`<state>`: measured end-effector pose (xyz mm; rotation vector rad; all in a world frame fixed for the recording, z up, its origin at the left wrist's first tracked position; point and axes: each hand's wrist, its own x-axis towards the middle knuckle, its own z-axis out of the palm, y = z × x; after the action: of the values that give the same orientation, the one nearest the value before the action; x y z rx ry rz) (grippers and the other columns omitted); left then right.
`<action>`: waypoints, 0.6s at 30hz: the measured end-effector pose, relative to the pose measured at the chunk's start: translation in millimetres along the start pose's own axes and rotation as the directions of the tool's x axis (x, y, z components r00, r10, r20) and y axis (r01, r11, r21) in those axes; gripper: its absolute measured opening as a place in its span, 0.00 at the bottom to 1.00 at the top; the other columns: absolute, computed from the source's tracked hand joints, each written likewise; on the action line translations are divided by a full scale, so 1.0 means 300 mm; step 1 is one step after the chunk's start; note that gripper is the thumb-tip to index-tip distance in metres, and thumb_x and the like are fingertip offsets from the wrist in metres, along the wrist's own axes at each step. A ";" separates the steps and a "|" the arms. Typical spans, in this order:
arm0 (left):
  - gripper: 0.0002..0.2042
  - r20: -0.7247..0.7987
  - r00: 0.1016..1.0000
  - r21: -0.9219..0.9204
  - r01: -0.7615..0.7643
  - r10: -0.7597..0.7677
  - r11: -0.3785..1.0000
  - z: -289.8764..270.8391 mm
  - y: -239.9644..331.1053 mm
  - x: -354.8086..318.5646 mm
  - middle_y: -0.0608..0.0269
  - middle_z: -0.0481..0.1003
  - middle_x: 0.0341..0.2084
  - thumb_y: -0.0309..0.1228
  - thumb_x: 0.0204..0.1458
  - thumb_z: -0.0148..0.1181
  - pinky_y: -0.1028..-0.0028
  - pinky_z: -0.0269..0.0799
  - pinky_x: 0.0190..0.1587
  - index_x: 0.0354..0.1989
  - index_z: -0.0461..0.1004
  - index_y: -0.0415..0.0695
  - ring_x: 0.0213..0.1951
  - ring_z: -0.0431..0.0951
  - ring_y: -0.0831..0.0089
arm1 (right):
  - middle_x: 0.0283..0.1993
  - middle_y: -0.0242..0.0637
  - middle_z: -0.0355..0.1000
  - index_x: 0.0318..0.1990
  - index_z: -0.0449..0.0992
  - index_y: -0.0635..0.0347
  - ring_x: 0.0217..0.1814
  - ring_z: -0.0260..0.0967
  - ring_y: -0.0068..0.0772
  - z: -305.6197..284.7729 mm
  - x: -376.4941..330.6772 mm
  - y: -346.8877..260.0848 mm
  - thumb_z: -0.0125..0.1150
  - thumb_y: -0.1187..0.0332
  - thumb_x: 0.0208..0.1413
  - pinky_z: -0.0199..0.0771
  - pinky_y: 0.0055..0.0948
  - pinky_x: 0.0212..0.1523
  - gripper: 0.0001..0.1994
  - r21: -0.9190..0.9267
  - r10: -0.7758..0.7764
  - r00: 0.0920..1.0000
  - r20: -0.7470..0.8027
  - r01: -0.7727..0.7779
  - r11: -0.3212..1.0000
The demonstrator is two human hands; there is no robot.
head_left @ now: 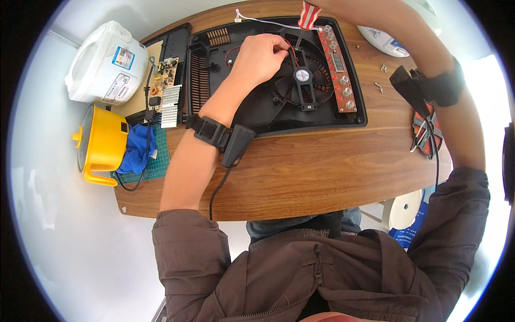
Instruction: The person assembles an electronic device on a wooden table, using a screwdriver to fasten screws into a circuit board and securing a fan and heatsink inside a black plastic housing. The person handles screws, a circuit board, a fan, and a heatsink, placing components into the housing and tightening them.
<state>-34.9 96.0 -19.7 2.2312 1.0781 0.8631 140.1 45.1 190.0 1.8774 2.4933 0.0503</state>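
A black plastic housing [241, 115] lies on the table with a round cooling fan [303, 75] set in it. My left hand [260, 58] rests over the housing, thumb and fingers pinched together beside the fan's upper mount and the red wire [293, 52]. What the pinch holds, if anything, is hidden. My right hand [328, 3], cut off by the top edge, grips a screwdriver with a red-and-white striped handle [309, 16]. Its shaft points down at the fan's upper mount. A brown circuit board [346, 97] with a display runs along the housing's right side.
Left stand a white rice cooker [110, 64], a yellow pot [104, 139] and a blue cloth [138, 150]. A circuit board with a silver heatsink [170, 104] lies beside the housing. Loose screws [379, 87] lie to the right, near a red-and-black bundle [425, 131]. Cables hang from both wrist devices.
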 end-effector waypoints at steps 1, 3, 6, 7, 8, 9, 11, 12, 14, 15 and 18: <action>0.09 -0.001 1.000 0.014 0.005 -0.005 1.000 -0.005 -0.008 -0.005 0.50 0.85 0.36 0.27 0.54 0.65 0.64 0.81 0.46 0.41 0.86 0.41 0.38 0.86 0.55 | 0.46 0.55 0.80 0.61 0.69 0.67 0.49 0.79 0.57 0.018 -0.014 -0.002 0.53 0.58 0.73 0.77 0.47 0.53 0.21 0.057 -0.131 0.986 -0.104 0.137 0.989; 0.09 0.003 1.000 0.028 0.027 -0.027 0.999 -0.013 -0.023 -0.017 0.50 0.85 0.36 0.27 0.54 0.65 0.64 0.81 0.46 0.41 0.86 0.41 0.38 0.86 0.55 | 0.44 0.55 0.80 0.58 0.70 0.67 0.47 0.79 0.56 0.068 -0.041 0.015 0.54 0.57 0.73 0.77 0.47 0.50 0.20 0.139 -0.285 0.930 -0.231 0.322 0.937; 0.09 0.024 0.999 0.000 0.029 -0.029 1.000 -0.001 0.001 0.002 0.50 0.85 0.36 0.27 0.54 0.66 0.64 0.81 0.46 0.41 0.86 0.41 0.38 0.86 0.54 | 0.41 0.56 0.80 0.56 0.71 0.68 0.44 0.79 0.56 0.079 0.014 0.105 0.55 0.55 0.73 0.77 0.48 0.47 0.21 0.230 -0.213 0.974 -0.084 0.227 0.947; 0.09 0.028 0.999 -0.004 0.030 -0.030 1.000 0.002 0.001 0.005 0.50 0.85 0.36 0.27 0.54 0.66 0.63 0.81 0.46 0.42 0.86 0.41 0.38 0.86 0.54 | 0.41 0.56 0.80 0.56 0.71 0.68 0.45 0.79 0.56 0.068 0.004 0.093 0.55 0.56 0.73 0.78 0.47 0.48 0.20 0.210 -0.146 0.985 -0.090 0.163 0.964; 0.09 0.034 0.999 0.002 0.036 -0.036 0.999 -0.002 -0.004 0.002 0.50 0.85 0.36 0.27 0.54 0.66 0.63 0.81 0.46 0.42 0.86 0.41 0.38 0.86 0.54 | 0.42 0.55 0.80 0.57 0.71 0.67 0.45 0.79 0.56 0.055 -0.016 0.062 0.54 0.56 0.73 0.78 0.47 0.48 0.20 0.200 -0.084 0.991 -0.103 0.103 0.974; 0.09 0.020 0.999 0.019 0.025 -0.025 1.000 -0.005 -0.013 -0.003 0.50 0.85 0.36 0.28 0.55 0.66 0.63 0.81 0.46 0.42 0.86 0.41 0.38 0.86 0.54 | 0.42 0.55 0.80 0.57 0.71 0.67 0.45 0.79 0.56 0.048 -0.023 0.042 0.54 0.57 0.73 0.78 0.47 0.48 0.20 0.190 -0.020 0.993 -0.116 0.042 0.981; 0.09 0.000 1.000 0.043 -0.011 0.011 0.999 -0.002 -0.018 -0.005 0.50 0.85 0.36 0.28 0.55 0.66 0.64 0.81 0.46 0.42 0.86 0.41 0.38 0.86 0.54 | 0.43 0.52 0.81 0.60 0.70 0.64 0.47 0.79 0.54 0.074 0.010 0.081 0.54 0.56 0.73 0.77 0.45 0.50 0.20 0.216 -0.132 0.981 -0.142 0.161 0.963; 0.09 0.004 1.000 0.041 -0.006 0.006 0.999 -0.005 -0.016 -0.001 0.50 0.85 0.36 0.28 0.55 0.66 0.64 0.81 0.46 0.42 0.86 0.41 0.38 0.86 0.54 | 0.43 0.51 0.81 0.60 0.70 0.64 0.47 0.79 0.53 0.108 0.030 0.126 0.54 0.56 0.73 0.77 0.45 0.50 0.20 0.249 -0.237 0.952 -0.192 0.281 0.927; 0.09 0.012 1.000 0.033 0.016 -0.016 0.999 -0.012 -0.013 -0.008 0.50 0.85 0.37 0.28 0.54 0.67 0.64 0.81 0.46 0.42 0.86 0.41 0.39 0.86 0.54 | 0.44 0.50 0.81 0.60 0.69 0.64 0.49 0.80 0.49 0.108 0.005 0.114 0.54 0.56 0.73 0.78 0.43 0.50 0.20 0.337 -0.273 0.940 -0.205 0.330 0.882; 0.09 0.021 0.999 0.038 0.026 -0.027 0.999 -0.012 -0.009 -0.010 0.50 0.85 0.37 0.28 0.54 0.67 0.64 0.81 0.46 0.42 0.86 0.41 0.39 0.86 0.54 | 0.44 0.49 0.81 0.60 0.69 0.64 0.49 0.80 0.47 0.109 -0.009 0.108 0.53 0.57 0.74 0.78 0.42 0.50 0.20 0.380 -0.290 0.933 -0.212 0.352 0.855; 0.09 0.031 0.998 0.038 0.044 -0.045 0.998 -0.018 0.003 -0.008 0.51 0.85 0.37 0.28 0.54 0.67 0.64 0.81 0.46 0.42 0.86 0.41 0.39 0.86 0.55 | 0.43 0.53 0.81 0.58 0.68 0.67 0.40 0.82 0.48 0.139 -0.021 0.063 0.53 0.63 0.73 0.79 0.42 0.46 0.16 0.670 -0.062 0.980 -0.190 0.176 0.721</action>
<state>-39.6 94.5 -16.3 2.2349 1.1338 0.7923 161.5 44.8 148.9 1.9464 3.0084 -0.8947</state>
